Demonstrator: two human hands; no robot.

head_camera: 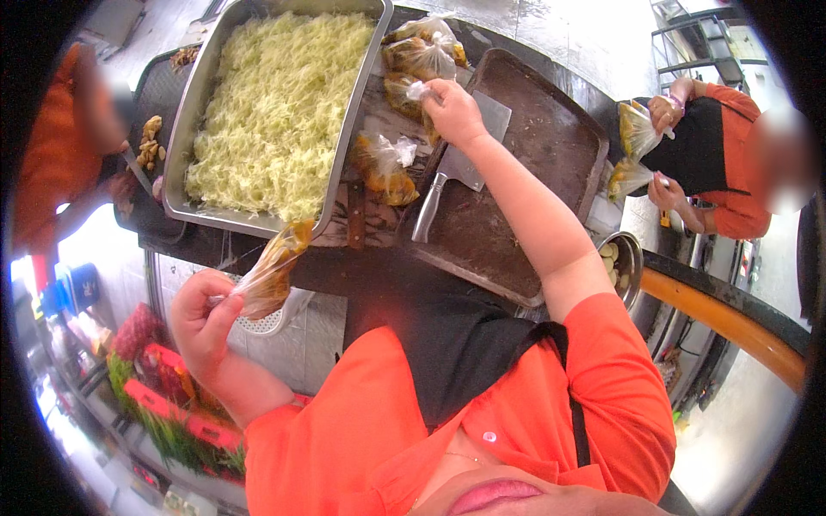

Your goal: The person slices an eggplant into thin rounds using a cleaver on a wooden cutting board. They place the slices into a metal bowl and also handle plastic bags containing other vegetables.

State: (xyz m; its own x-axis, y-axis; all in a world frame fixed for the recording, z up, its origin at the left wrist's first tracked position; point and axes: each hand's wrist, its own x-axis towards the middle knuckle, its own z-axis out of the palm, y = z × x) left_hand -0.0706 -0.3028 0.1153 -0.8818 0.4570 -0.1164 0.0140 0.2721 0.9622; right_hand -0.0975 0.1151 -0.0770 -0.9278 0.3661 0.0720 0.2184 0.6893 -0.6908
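My left hand (210, 316) grips the gathered neck of a clear plastic bag of yellow-brown food (277, 271), which hangs at the near edge of a steel tray. Shredded pale green vegetable (277, 116) fills that tray (169, 187). My right hand (452, 113) pinches the knotted top of another clear bag of yellow-brown food (401, 93) on the table. More knotted bags lie beyond it (419, 55) and nearer me (386, 169). Beneath my right wrist, a cleaver (493, 119) rests on a brown tray (548, 135), its metal handle towards me.
A person in orange (735, 142) at the right holds two food bags (635, 129). Another person (58, 148) stands at the left, near a knife blade (139, 169) and pieces of ginger-like root (150, 145). A metal bowl (635, 258) holds pale slices by my right arm.
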